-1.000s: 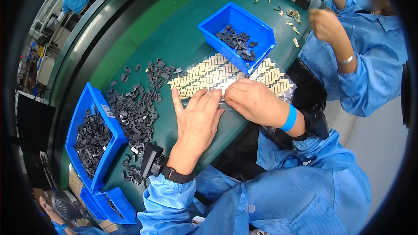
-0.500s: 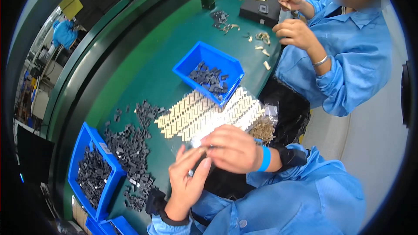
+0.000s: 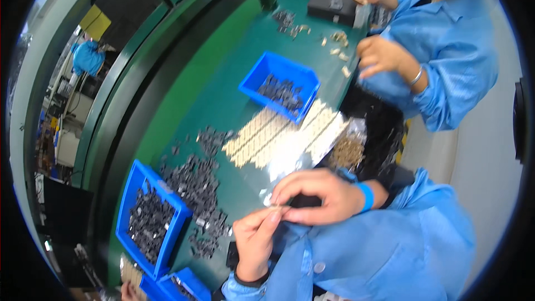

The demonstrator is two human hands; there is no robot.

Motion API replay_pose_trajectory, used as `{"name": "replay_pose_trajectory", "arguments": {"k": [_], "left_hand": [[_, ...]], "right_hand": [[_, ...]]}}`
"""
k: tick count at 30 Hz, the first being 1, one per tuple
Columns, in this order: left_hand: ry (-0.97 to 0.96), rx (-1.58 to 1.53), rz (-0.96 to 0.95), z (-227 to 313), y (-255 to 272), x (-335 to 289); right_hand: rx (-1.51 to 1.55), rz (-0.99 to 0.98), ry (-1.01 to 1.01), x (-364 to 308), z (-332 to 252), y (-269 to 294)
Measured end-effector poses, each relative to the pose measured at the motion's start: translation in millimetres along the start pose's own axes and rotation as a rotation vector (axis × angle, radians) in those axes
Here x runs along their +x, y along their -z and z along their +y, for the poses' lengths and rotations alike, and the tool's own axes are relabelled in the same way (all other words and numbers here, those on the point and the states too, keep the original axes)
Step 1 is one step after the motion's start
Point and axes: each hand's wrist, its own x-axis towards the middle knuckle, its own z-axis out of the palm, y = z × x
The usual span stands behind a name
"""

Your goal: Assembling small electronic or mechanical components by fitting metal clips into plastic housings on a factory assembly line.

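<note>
My left hand is closed in a pinch in front of my body. Its thumb and finger meet the fingertips of my right hand, also closed, with a blue band at the wrist. Something small and thin sits between the fingertips; blur and fingers hide its kind. Just beyond lies a sheet of cream-coloured pieces in slanted rows, with shiny clear plastic at its near end. To the left spreads a loose heap of small black parts.
A blue bin of black parts stands at left, another blue bin beyond the sheet. Small brown pieces lie in a bag at right. A co-worker's hand is at far right, near a black box.
The view has shifted, so the table things sit farther right. My hands stay together at the fingertips, lower in the picture. The co-worker's hands have moved farther apart.
</note>
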Motion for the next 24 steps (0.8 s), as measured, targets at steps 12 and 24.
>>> {"name": "replay_pose_trajectory", "arguments": {"k": [12, 24], "left_hand": [[-0.045, 0.057, 0.136, 12.4, 0.4, -5.4], [-0.07, 0.355, 0.112, 1.7, -10.8, 11.0]], "right_hand": [[-0.019, -0.036, -0.115, 22.1, 13.0, -13.2], [-0.555, -0.044, 0.234, 20.6, 21.0, 16.3]]}}
